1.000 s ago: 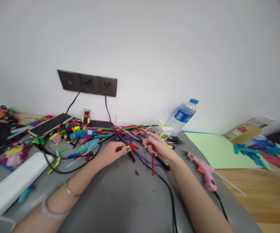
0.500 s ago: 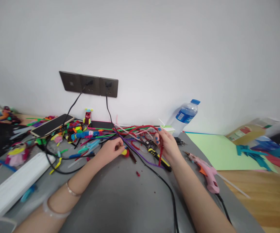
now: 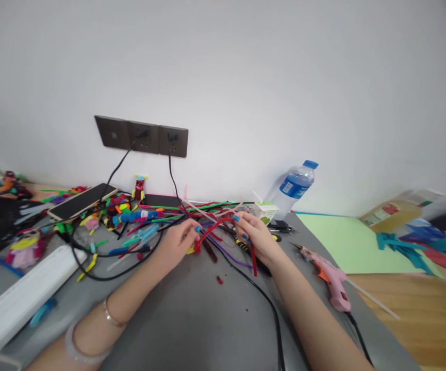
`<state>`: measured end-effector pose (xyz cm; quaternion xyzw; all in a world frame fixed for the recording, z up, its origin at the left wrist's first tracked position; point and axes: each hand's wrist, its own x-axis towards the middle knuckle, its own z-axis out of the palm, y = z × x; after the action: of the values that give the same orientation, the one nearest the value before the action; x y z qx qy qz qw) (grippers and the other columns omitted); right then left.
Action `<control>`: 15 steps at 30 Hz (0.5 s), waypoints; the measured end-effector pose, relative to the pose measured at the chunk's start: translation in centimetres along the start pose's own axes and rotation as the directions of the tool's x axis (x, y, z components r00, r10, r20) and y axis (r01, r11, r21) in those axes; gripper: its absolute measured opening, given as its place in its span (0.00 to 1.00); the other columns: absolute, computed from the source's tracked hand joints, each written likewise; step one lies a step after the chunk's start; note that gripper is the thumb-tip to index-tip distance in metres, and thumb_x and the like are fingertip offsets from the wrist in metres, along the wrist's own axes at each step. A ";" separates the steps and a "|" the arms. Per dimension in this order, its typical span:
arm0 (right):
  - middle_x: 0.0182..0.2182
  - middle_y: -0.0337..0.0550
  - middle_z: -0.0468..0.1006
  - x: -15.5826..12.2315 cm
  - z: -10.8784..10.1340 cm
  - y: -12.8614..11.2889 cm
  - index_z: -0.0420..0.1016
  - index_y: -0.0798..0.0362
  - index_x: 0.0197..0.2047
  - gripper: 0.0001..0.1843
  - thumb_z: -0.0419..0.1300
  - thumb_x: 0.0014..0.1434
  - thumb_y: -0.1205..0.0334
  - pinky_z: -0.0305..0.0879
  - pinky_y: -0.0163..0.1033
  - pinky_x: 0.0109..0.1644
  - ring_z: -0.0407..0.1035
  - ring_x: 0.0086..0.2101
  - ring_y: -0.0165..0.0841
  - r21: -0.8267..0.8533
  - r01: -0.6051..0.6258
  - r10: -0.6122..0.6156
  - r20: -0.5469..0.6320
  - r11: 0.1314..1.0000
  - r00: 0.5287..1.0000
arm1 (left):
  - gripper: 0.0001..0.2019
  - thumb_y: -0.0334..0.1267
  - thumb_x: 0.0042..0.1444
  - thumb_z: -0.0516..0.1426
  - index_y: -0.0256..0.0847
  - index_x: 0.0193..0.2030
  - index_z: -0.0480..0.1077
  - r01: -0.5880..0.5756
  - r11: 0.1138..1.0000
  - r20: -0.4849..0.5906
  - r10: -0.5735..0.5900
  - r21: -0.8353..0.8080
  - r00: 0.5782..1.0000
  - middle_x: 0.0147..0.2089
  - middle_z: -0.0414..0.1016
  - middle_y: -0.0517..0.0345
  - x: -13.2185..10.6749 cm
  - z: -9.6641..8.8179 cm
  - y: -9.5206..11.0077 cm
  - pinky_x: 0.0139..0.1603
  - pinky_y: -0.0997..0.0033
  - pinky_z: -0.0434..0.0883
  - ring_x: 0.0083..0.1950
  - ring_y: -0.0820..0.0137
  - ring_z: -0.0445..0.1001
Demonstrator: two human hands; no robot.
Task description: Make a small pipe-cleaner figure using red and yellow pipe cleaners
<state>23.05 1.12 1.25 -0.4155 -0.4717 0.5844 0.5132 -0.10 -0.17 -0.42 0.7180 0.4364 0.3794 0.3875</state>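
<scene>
evidently the right hand pinches an arched red pipe cleaner.

From my distant place I see the left forearm and the right forearm reach forward, inclined toward each other. The left hand points its fingertips to the right, pinched closely. The right hand, apart from it, points leftward, its fingers curled in a pinch. The nails are blue.
</scene>
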 end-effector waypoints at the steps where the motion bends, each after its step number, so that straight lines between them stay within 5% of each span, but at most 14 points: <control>1: 0.12 0.26 0.58 -0.1 0.3 0.1 0.68 0.52 0.31 0.18 0.69 0.50 0.49 0.41 0.29 0.19 0.46 0.15 0.21 0.033 -0.014 0.013 0.014 0.999 1.000 | 0.12 0.46 0.64 0.50 0.40 0.42 0.68 -0.003 1.000 0.034 0.003 -0.012 0.999 0.32 0.73 0.58 -0.3 0.4 0.2 0.29 0.74 0.61 0.29 0.71 0.67; 4: 0.14 0.25 0.55 -0.4 1.4 0.3 0.66 0.51 0.31 0.12 0.64 0.52 0.55 0.39 0.29 0.19 0.43 0.15 0.21 0.120 -0.034 0.029 0.042 0.992 0.999 | 0.18 0.52 0.65 0.47 0.40 0.35 0.66 0.031 0.982 0.209 0.008 -0.185 0.978 0.30 0.74 0.56 -0.8 1.7 0.5 0.29 0.74 0.62 0.27 0.72 0.66; 8: 0.14 0.24 0.52 -0.8 2.2 0.6 0.66 0.51 0.31 0.07 0.61 0.50 0.60 0.38 0.29 0.20 0.41 0.15 0.21 0.109 -0.042 0.034 0.078 0.993 0.996 | 0.26 0.65 0.61 0.41 0.42 0.35 0.60 0.227 0.823 0.340 -0.044 -0.520 0.939 0.23 0.72 0.57 -1.0 2.8 0.7 0.23 0.73 0.61 0.21 0.72 0.64; 15: 0.17 0.26 0.58 -0.9 2.1 0.5 0.66 0.51 0.36 0.15 0.65 0.50 0.54 0.42 0.30 0.22 0.47 0.17 0.21 0.074 -0.053 0.051 0.017 0.996 0.999 | 0.23 0.61 0.59 0.52 0.41 0.29 0.60 0.186 0.878 0.276 -0.065 -0.440 0.959 0.18 0.61 0.67 -0.9 2.0 1.5 0.21 0.75 0.52 0.18 0.78 0.54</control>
<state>21.00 -0.05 1.22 -0.4038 -0.4423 0.6179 0.5095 1.90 -1.91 -0.09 0.6174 0.3264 0.3513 0.6236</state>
